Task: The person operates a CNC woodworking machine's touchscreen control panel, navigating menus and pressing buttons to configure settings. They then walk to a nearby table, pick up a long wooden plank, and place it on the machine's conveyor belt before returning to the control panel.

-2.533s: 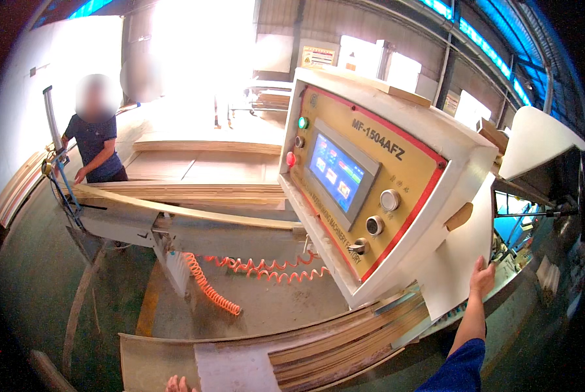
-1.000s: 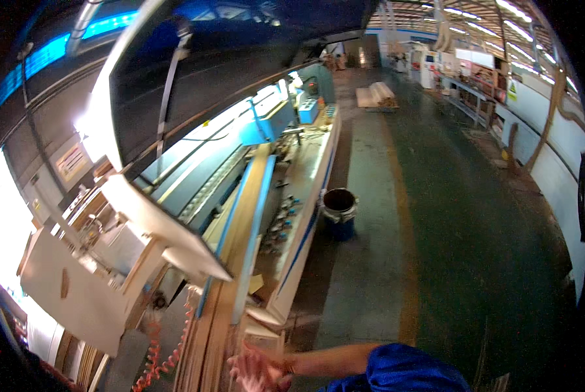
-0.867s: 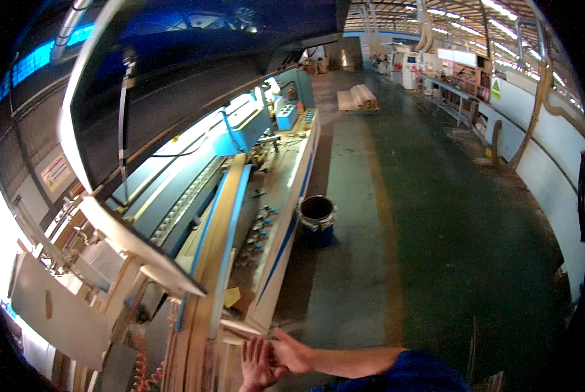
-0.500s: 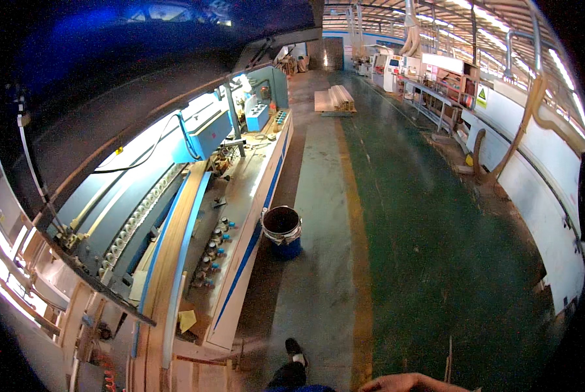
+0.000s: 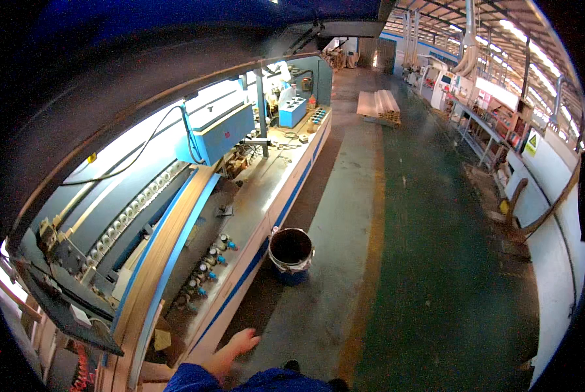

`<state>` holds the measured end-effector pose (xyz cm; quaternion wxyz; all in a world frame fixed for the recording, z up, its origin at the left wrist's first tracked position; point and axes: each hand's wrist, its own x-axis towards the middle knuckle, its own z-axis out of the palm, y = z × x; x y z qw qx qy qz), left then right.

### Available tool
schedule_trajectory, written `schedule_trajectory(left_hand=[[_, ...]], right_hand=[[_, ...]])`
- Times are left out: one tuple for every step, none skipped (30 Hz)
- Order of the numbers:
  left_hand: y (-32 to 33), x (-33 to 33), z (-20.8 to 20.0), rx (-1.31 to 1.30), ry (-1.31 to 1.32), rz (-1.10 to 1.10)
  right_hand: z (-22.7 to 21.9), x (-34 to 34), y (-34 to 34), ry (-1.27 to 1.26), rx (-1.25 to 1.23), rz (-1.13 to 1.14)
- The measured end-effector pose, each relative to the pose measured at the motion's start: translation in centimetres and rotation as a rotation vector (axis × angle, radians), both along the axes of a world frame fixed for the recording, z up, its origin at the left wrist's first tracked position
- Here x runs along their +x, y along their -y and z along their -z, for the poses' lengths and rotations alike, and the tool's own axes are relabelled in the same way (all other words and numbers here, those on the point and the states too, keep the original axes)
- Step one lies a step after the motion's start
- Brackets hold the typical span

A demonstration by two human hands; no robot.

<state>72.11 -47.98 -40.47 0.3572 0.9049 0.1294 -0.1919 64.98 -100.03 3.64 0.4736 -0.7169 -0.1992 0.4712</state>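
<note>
My left hand (image 5: 237, 345) reaches in from the lower edge in a blue sleeve (image 5: 193, 379). It looks empty, with its fingers partly stretched, over the floor beside a long machine's pale side panel (image 5: 230, 297). My right hand is out of view. Ahead of the left hand, a blue bucket (image 5: 291, 277) with a dark inside and a crumpled pale rim stands against the machine. Inside the machine, a long wooden strip (image 5: 150, 282) lies between blue edges and runs toward a blue housing (image 5: 224, 134).
Small gauges with blue knobs (image 5: 209, 266) line the machine bed. A dark raised hood (image 5: 110, 85) hangs above it. Farther along the aisle, stacked boards (image 5: 380, 104) lie on the floor. White machinery (image 5: 553, 209) borders the right side, with a hose (image 5: 516, 202) near it.
My view has swung left and moved nearer the bucket and machine. The right hand, earlier at the lower edge, has gone out of view. The left hand has come in beside the machine.
</note>
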Motion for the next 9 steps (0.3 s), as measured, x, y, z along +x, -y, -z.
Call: schedule_trajectory(left_hand=[[1.3, 4.8, -1.2, 0.062, 0.045, 0.135], [2.6, 9.0, -3.1, 0.040, 0.059, 0.173], [4.0, 12.9, -5.2, 0.022, 0.074, 0.209], [5.8, 16.6, -8.1, -0.024, 0.076, 0.206], [7.5, 19.4, -10.0, -0.073, 0.076, 0.201], [8.7, 21.5, -9.4, -0.074, 0.116, 0.223], [10.1, 23.9, -8.4, -0.079, 0.161, 0.247], [11.2, 26.1, -7.9, -0.072, 0.204, 0.258], [12.8, 28.2, -8.6, -0.101, 0.139, 0.288]], right_hand=[[0.9, 1.7, 0.5, 0.113, -0.076, -0.064], [1.8, 3.5, 1.0, 0.230, -0.142, -0.126], [2.0, 6.1, 1.2, 0.230, -0.266, -0.153], [1.8, 8.8, 1.4, 0.229, -0.395, -0.177], [1.9, 11.4, 1.8, 0.226, -0.527, -0.204], [2.9, 13.9, 2.8, 0.289, -0.497, -0.247], [5.1, 16.1, 4.7, 0.355, -0.472, -0.288], [8.2, 18.6, 6.9, 0.424, -0.432, -0.341], [9.0, 21.8, 7.9, 0.437, -0.411, -0.368]])
